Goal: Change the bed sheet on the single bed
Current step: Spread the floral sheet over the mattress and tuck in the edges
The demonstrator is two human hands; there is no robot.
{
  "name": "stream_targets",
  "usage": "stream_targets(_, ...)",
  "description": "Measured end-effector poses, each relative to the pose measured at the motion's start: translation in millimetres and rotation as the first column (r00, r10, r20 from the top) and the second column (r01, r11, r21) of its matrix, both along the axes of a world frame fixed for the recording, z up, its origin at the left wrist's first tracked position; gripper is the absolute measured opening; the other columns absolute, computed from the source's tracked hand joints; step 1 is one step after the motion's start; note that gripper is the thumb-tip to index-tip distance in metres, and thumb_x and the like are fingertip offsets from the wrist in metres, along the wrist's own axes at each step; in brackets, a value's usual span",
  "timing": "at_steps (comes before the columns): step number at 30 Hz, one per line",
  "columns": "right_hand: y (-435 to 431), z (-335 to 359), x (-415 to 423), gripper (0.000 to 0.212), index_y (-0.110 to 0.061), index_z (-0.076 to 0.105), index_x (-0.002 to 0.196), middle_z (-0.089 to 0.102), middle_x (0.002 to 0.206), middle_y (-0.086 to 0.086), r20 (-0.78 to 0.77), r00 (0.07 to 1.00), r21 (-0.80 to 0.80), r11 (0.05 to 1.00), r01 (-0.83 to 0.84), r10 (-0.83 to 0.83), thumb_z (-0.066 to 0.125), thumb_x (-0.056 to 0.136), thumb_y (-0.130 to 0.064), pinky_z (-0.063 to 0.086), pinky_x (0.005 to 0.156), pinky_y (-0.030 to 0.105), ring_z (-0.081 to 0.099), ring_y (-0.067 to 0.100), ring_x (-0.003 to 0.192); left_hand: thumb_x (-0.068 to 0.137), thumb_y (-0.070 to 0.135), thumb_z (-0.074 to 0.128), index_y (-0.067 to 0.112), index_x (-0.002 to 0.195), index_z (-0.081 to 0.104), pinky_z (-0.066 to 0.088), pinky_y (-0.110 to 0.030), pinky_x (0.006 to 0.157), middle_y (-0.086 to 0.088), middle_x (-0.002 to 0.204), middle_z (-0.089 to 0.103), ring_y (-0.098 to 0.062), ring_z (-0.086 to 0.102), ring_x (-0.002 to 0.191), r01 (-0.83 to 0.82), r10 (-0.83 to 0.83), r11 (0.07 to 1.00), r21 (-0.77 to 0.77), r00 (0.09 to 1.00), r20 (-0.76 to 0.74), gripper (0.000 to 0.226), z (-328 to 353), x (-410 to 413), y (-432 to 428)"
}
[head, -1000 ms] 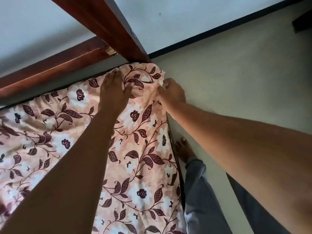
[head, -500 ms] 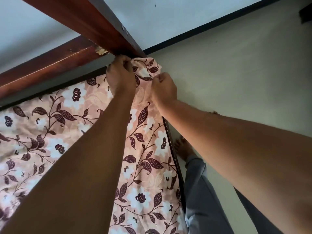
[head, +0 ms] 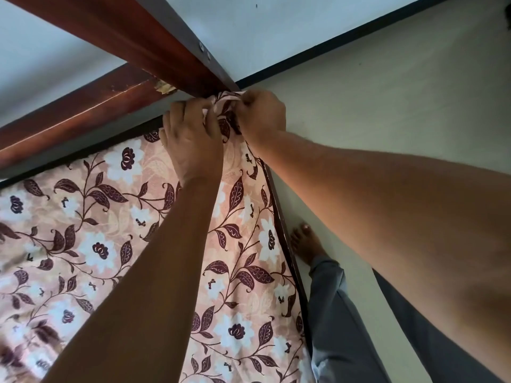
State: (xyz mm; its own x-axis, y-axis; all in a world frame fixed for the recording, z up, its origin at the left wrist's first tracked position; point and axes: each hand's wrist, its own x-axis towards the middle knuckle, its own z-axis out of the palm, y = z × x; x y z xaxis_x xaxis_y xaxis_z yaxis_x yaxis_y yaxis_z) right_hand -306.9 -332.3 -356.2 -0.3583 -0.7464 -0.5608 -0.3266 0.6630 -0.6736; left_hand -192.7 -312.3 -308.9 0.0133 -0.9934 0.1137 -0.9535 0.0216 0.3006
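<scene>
A pink bed sheet [head: 91, 244] with white flowers and dark maroon leaves covers the mattress of the single bed. Its far corner is bunched up under the reddish-brown wooden headboard [head: 116, 34]. My left hand [head: 190, 136] grips the bunched sheet at that corner, fingers curled into the fabric. My right hand [head: 261, 116] pinches the same corner from the right, right next to the left hand. The corner's tip is hidden between the two hands.
A dark bed frame edge [head: 287, 244] runs along the sheet's right side. My bare foot [head: 305, 244] and grey trouser leg [head: 340, 327] stand on the pale floor [head: 387, 92] beside it. A second wooden rail [head: 69, 114] lies along the wall with its dark skirting [head: 331, 45].
Both hands went from lying on the flat corner to gripping and bunching it up against the headboard. The hands have come closer together.
</scene>
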Motion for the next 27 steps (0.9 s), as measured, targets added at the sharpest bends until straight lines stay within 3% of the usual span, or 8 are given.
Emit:
stream_targets(5,15.9,5.8,7.6,0.029,-0.025,0.071,0.117,0.075,0.108,-0.003,0.285,0.951,0.041,0.993,0.109,-0.116,0.052,0.096,-0.020,0.055,0.094,0.040,0.068,0.019,0.103,0.097,0.044,0.043,0.021,0.132,0.059,0.040,-0.047,0.102,-0.007,0.134,0.059,-0.030,0.050,0.127,0.078,-0.158,0.936,0.344,0.965,0.211,0.045,-2.2,22.4,4.0)
stream_targets(9,41.8,3.3,15.1,0.041,-0.022,0.052,0.140,0.070,0.117,0.006,0.356,0.930,0.089,0.994,0.057,-0.085,0.041,0.103,-0.035,0.055,0.088,0.042,0.066,0.018,0.097,0.093,0.051,0.037,0.018,0.116,0.065,0.050,-0.046,0.090,-0.011,0.109,0.069,-0.036,0.063,0.104,0.136,-0.284,0.839,0.527,0.936,0.209,0.049,-1.0,24.5,-27.1)
stream_targets(13,58.0,-0.4,22.5,0.042,-0.017,0.055,0.138,0.070,0.112,0.010,0.490,0.870,0.145,0.989,-0.021,-0.054,0.035,0.109,-0.039,0.052,0.084,0.037,0.067,0.019,0.096,0.091,0.056,0.038,0.018,0.111,0.064,0.045,-0.038,0.081,-0.011,0.102,0.063,-0.032,0.060,0.098,0.058,-0.360,0.636,0.770,0.904,0.229,0.050,-4.3,6.5,-60.0)
stream_targets(16,58.4,-2.2,27.6,0.046,-0.018,0.051,0.144,0.064,0.099,0.001,0.535,0.842,0.166,0.986,-0.016,-0.076,0.031,0.108,-0.040,0.045,0.081,0.032,0.062,0.016,0.093,0.084,0.058,0.049,0.021,0.125,0.062,0.040,-0.035,0.080,-0.014,0.121,0.063,-0.033,0.060,0.111,0.008,-0.367,0.549,0.836,0.901,0.232,0.057,-16.1,-3.9,-73.5)
stream_targets(19,60.1,-4.0,32.2,0.054,-0.023,0.044,0.150,0.064,0.123,0.004,0.550,0.831,0.197,0.980,-0.033,-0.082,0.028,0.104,-0.046,0.046,0.102,0.039,0.060,0.021,0.115,0.073,0.062,0.053,0.024,0.134,0.057,0.045,-0.035,0.089,-0.012,0.132,0.061,-0.031,0.059,0.115,-0.049,-0.310,0.484,0.874,0.924,0.223,0.072,-13.9,-7.6,-75.5)
stream_targets(22,61.2,-1.5,29.8,0.057,-0.022,0.042,0.151,0.057,0.142,0.013,0.608,0.785,0.236,0.971,-0.036,-0.119,0.027,0.101,-0.047,0.037,0.115,0.045,0.052,0.026,0.133,0.078,0.064,0.051,0.021,0.136,0.056,0.046,-0.040,0.100,-0.015,0.136,0.058,-0.034,0.056,0.120,-0.046,-0.330,0.495,0.867,0.914,0.237,0.072,-10.9,-9.3,-73.0)
stream_targets(24,57.7,-0.1,28.8,0.051,-0.017,0.047,0.147,0.061,0.136,0.014,0.638,0.756,0.255,0.967,-0.025,-0.149,0.025,0.106,-0.039,0.039,0.109,0.040,0.054,0.026,0.128,0.079,0.071,0.045,0.017,0.135,0.055,0.045,-0.043,0.100,-0.017,0.137,0.058,-0.037,0.056,0.122,-0.044,-0.366,0.547,0.836,0.885,0.286,0.079,-4.3,-8.7,-70.1)
stream_targets(27,48.0,-0.7,25.7,0.052,-0.019,0.048,0.146,0.062,0.132,0.013,0.656,0.736,0.284,0.958,-0.035,-0.167,0.019,0.107,-0.040,0.040,0.096,0.033,0.057,0.023,0.120,0.059,0.085,0.028,0.018,0.134,0.054,0.046,-0.046,0.095,-0.016,0.133,0.059,-0.039,0.056,0.119,-0.044,-0.387,0.572,0.819,0.866,0.317,0.104,10.8,-4.9,-64.9)
